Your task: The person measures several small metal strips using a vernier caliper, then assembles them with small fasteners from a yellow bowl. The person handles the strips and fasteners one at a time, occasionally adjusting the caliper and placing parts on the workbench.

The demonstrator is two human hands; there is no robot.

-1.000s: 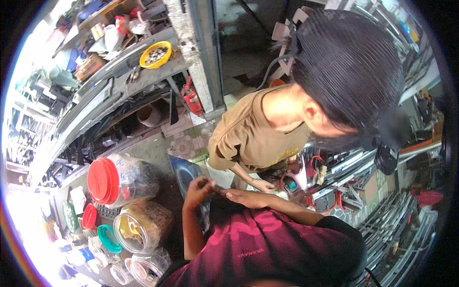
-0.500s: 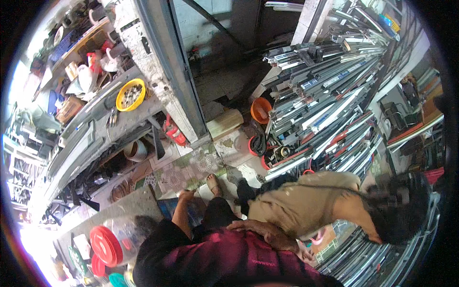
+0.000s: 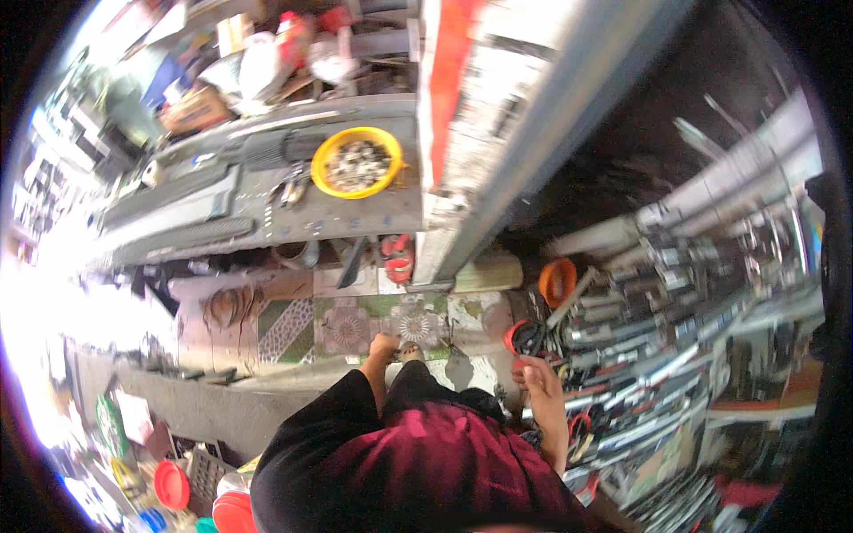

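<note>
My left hand [image 3: 383, 346] hangs low in front of me, just left of my sandalled foot [image 3: 410, 353]. Its fingers look curled in, with nothing seen in them. On the right, my right hand [image 3: 544, 391] is raised near my body, thumb apart from the fingers, and appears bare. It is nearest to a red container [image 3: 514, 334] with black coiled material inside and to the heap of metal profiles [image 3: 631, 373]. Both hands are slightly blurred.
Ahead stands a dark workbench [image 3: 391, 209] bearing a yellow basin [image 3: 317, 178] of small parts and some hand tools [image 3: 291, 186]. A steel post [image 3: 533, 133] rises at its right end. An orange basin [image 3: 557, 282] sits beyond. Red lids [image 3: 171, 485] lie lower left.
My view has swung to the right-hand side's opposite, bringing the workbench to the centre. The person in the tan shirt has left view. My right hand has moved off my shirt and forward.
</note>
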